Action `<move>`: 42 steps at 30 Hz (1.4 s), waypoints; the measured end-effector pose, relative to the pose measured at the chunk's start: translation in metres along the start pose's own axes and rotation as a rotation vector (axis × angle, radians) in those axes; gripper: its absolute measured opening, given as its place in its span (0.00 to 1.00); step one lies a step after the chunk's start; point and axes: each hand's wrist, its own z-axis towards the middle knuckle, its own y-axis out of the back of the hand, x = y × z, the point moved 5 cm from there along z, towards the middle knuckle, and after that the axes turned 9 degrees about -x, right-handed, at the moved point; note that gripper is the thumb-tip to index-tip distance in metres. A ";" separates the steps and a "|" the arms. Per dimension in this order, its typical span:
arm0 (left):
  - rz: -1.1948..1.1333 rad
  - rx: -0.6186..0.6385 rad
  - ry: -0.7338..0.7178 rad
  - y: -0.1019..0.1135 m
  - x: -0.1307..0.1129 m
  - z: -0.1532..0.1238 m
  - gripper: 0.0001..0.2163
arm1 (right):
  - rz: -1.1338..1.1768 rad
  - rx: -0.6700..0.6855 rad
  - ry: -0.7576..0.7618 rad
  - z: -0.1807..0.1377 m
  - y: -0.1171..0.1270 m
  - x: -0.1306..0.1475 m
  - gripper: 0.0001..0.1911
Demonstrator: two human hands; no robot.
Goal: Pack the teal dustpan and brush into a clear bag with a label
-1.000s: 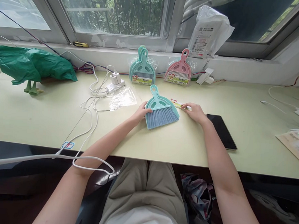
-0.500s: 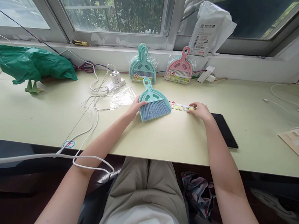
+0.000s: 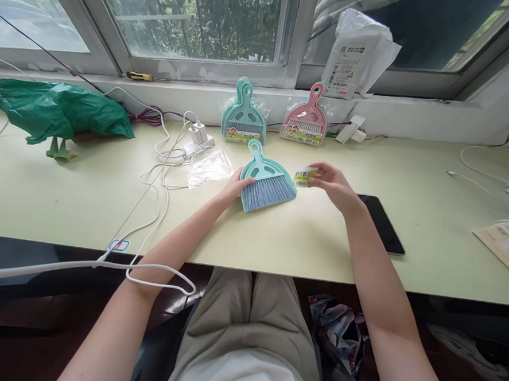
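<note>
My left hand grips the left edge of a small teal brush and dustpan set, thumb on the front. The brush's grey-blue bristles face me, and its handle points toward the window. Just right of the set, my right hand pinches a printed paper label in yellow and white, held up off the table. Behind the set stand wrapped teal dustpan sets and a wrapped pink dustpan set, leaning against the wall under the sill.
Crumpled clear plastic film lies left of the set, beside white cables and a charger. A black tablet rests by my right forearm. Far left is a green plastic bag; a white cable crosses over my left arm.
My right hand has lifted the label off the table and turned it, drawing it slightly left. The left hand and the teal set have shifted a little right and toward me.
</note>
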 end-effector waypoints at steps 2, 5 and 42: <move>-0.013 0.029 0.002 -0.003 0.002 -0.001 0.19 | 0.055 0.216 -0.054 -0.010 -0.023 0.007 0.24; -0.075 0.084 0.006 -0.008 0.003 -0.002 0.21 | 0.116 0.313 -0.068 -0.018 -0.039 0.012 0.22; -0.139 0.104 -0.084 -0.014 -0.002 -0.006 0.33 | -0.250 -0.080 -0.128 0.001 -0.038 -0.044 0.14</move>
